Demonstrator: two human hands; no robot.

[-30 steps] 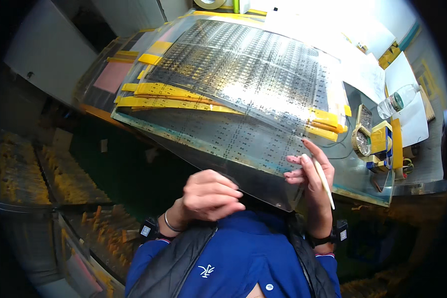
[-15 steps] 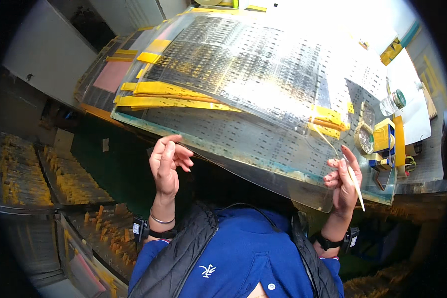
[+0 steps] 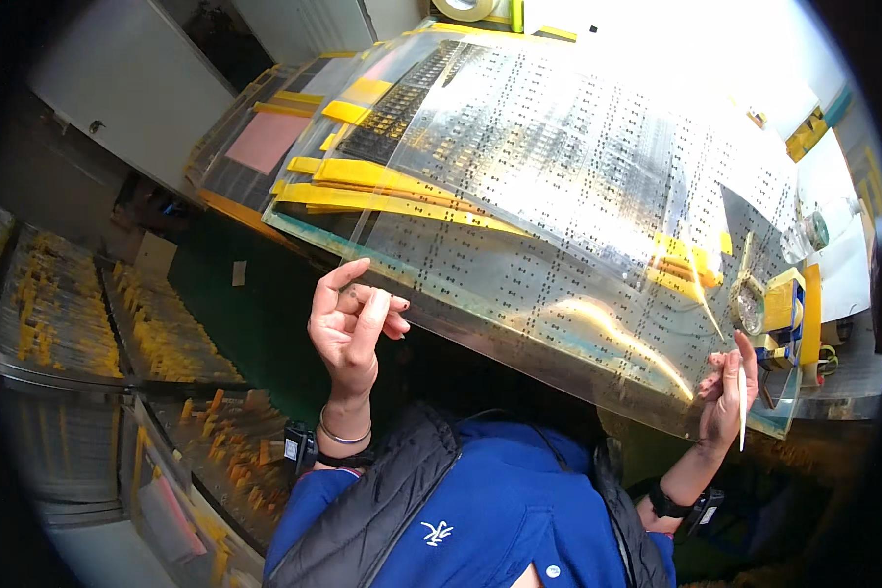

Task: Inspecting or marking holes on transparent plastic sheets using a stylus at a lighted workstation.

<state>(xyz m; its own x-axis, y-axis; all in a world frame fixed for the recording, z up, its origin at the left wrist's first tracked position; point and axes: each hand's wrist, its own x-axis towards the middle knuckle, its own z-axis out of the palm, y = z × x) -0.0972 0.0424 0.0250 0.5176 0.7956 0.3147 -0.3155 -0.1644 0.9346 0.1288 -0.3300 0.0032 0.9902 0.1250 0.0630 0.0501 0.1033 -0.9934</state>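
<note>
Left fingers (image 3: 369, 321) pinching one clear sheet (image 3: 549, 245), right fingers (image 3: 746, 349) gripping one white stick (image 3: 743, 412)

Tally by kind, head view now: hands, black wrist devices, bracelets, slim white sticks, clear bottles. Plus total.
Hands (left hand, right hand): 2
Black wrist devices: 2
Bracelet: 1
Slim white stick: 1
Clear bottle: 1
Total: 7
</note>
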